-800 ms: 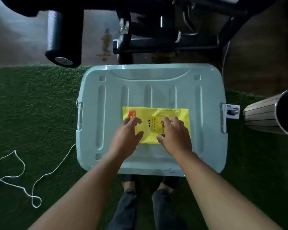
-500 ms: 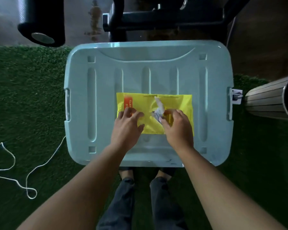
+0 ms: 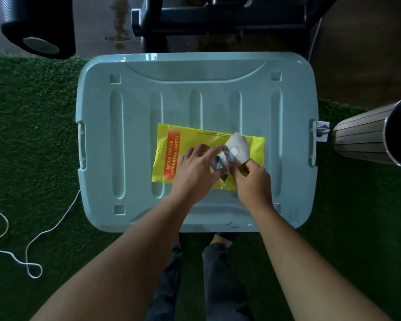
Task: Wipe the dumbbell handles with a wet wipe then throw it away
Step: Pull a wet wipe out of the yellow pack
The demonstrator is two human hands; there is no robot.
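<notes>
Lying in loose loops on the green artificial turf (image 3: 33, 135) at the left is a thin white cord (image 3: 6, 224). At the far left, past the turf's edge, is a black cylinder with a round silvery end face (image 3: 41, 44).

In the middle sits a pale blue plastic storage-box lid (image 3: 134, 140) with long moulded grooves, the surface that carries the task's things. On it, towards the near edge, lies a flat yellow wet-wipe pack (image 3: 166, 137). The pack's left end bears an orange band reading "MORE VALUE 20% EXTRA SHEETS" in yellow letters that run sideways. A line of fine print along the pack's far edge is too small to read.

The left hand (image 3: 195, 174) rests palm down on the pack, its forearm coming in from the near left. Its grip is apart, with the fingers fairly straight and pointing right, and the index tip touches the base of a white wet wipe (image 3: 237, 147). That wipe stands up out of the pack's middle-right, bunched into a rounded puff.

The right hand (image 3: 252, 181), just right of the left one, has its grip clamped on the wipe. Thumb and fingers pinch it from below, with the back of the hand towards the camera.

On the lid's right side latch is a small white label (image 3: 322, 130) whose print is unreadable. Just beyond it, at the right edge, is a grey ribbed cylinder with a dark open mouth (image 3: 361, 144).
</notes>
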